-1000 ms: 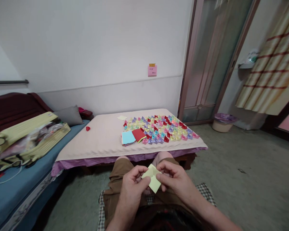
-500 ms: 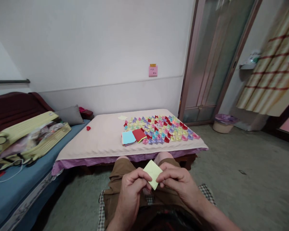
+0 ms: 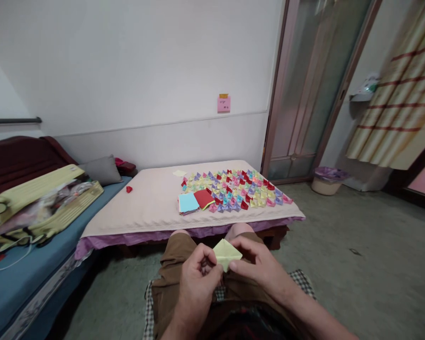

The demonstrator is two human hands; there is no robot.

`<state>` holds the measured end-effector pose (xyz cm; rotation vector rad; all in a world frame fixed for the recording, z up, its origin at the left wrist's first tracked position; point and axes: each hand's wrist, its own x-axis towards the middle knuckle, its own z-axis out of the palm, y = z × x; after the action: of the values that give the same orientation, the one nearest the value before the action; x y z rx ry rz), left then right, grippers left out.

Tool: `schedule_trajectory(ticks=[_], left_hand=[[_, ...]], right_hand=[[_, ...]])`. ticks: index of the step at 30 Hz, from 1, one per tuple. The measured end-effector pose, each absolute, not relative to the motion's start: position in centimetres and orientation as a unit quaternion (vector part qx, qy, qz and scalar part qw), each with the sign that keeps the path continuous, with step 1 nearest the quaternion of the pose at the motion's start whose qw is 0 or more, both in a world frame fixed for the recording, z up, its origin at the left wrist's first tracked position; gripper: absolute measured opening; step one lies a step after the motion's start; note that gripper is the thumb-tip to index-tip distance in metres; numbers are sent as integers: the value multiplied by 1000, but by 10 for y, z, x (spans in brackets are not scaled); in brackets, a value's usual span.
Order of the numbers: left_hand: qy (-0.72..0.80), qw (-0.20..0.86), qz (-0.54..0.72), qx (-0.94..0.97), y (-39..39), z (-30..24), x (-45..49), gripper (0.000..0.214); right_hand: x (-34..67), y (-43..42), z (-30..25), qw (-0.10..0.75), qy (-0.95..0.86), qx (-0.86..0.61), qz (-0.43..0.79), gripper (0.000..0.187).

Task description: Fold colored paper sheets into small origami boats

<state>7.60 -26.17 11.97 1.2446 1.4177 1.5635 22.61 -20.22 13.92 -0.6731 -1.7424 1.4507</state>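
Over my lap I hold a small pale yellow paper (image 3: 226,253), folded into a pointed shape. My left hand (image 3: 197,283) pinches its lower left edge. My right hand (image 3: 260,267) pinches its right side with thumb and fingers. Ahead on the low table's cream cloth (image 3: 152,203) lie rows of several small folded paper pieces (image 3: 239,189) in red, pink, yellow, blue and purple. Beside them sits a stack of flat paper squares (image 3: 194,201), blue and red on top.
A lone red folded piece (image 3: 129,189) lies at the table's left. To the left, a blue bed (image 3: 17,278) carries a yellow bag (image 3: 38,200) and a grey pillow (image 3: 102,170). A bin with a purple liner (image 3: 328,179) stands by the glass door (image 3: 311,89); grey floor spreads to the right.
The yellow paper went from a flat square to a folded, pointed shape. Both hands shifted slightly upward and closer together while pinching it.
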Motion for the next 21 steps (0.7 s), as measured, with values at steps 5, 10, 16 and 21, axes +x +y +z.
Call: schedule_trajectory(ticks=[5, 10, 16, 21], left_hand=[[482, 443, 619, 434, -257, 116, 77, 39], [476, 490, 610, 400, -257, 115, 76, 24], [495, 469, 631, 371, -262, 114, 78, 28], [486, 466, 629, 389, -261, 113, 77, 25]], right_hand=[[220, -205, 136, 375, -677, -281, 568, 23], [219, -208, 136, 377, -689, -287, 548, 25], [217, -208, 133, 380, -685, -304, 543, 27], [218, -207, 135, 383, -654, -308, 575, 24]])
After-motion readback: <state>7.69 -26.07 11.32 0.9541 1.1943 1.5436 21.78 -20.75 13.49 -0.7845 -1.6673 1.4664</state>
